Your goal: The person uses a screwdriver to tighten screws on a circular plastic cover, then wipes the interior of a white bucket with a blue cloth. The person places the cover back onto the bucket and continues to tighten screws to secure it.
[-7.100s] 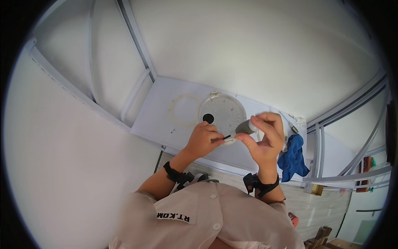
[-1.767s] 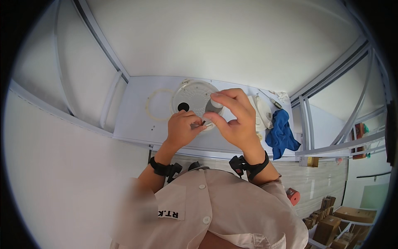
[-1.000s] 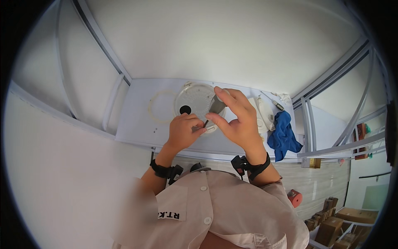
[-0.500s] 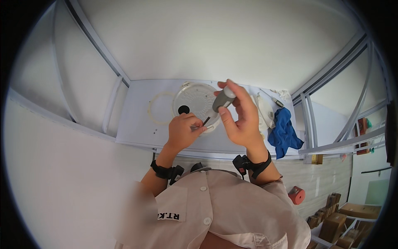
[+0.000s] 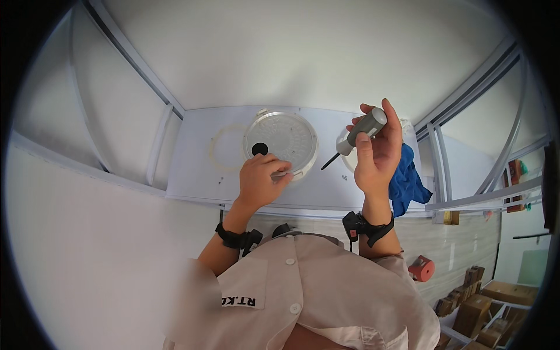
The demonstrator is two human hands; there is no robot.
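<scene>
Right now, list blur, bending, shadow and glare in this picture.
Head view: the rail at left bows with fisheye distortion, corners black; head view: a smeared patch hides part of the shirt, while the screwdriver in the right hand looks clear; head view: a faint shadow on the wall, pale reflections on the floor.

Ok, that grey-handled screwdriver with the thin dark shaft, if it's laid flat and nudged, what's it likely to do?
The grey-handled screwdriver would probably roll, since its handle looks rounded. It should stay stiff, as its shaft looks straight. It's likely heavier at the handle end, which is much thicker, so it might swing around.
</scene>
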